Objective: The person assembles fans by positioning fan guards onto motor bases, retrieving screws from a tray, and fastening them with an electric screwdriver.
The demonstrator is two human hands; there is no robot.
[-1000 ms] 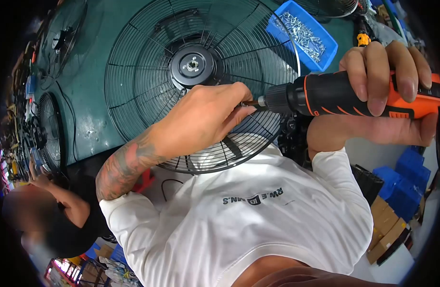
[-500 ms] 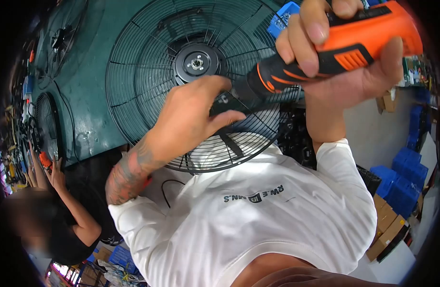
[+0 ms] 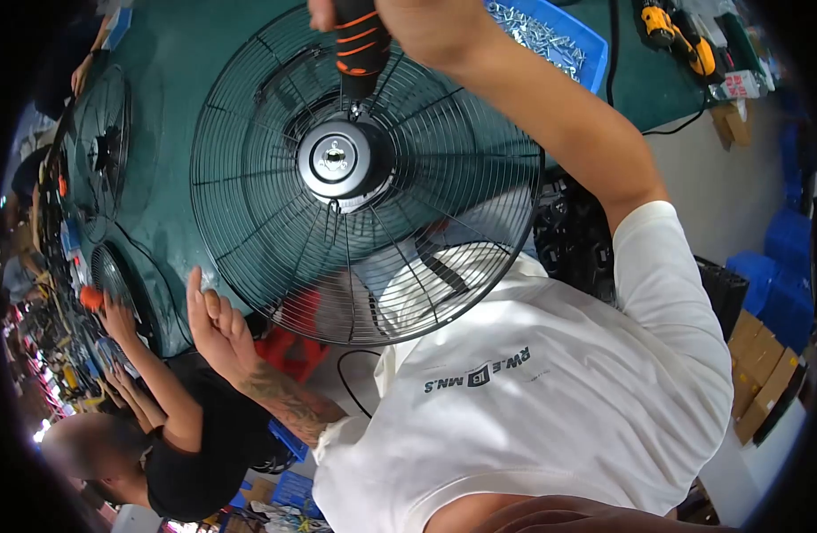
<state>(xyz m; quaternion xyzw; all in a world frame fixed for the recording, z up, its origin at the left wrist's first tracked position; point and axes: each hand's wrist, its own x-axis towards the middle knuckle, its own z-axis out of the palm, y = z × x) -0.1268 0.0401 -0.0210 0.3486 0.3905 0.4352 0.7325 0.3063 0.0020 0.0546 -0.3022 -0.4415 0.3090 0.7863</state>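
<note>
Forearm [image 3: 559, 120] slanting up over the edge of the fan guard [image 3: 373, 343], the right hand [image 3: 422, 25] (partly cut off by the top border) is wrapped around an orange-and-black power screwdriver [image 3: 362, 49]. This points downward, its tip at the upper edge of the fan's central hub [image 3: 336, 160]; whether they touch, I cannot tell. The left hand [image 3: 218, 327], bent upward with forefinger extended and other fingers loosely curled, sits empty just beside the guard's lower-left rim.

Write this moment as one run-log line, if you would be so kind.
right hand: gripping power screwdriver, tip near hub | left hand: holding nothing, beside fan grille | blue bin: screws inside
</note>
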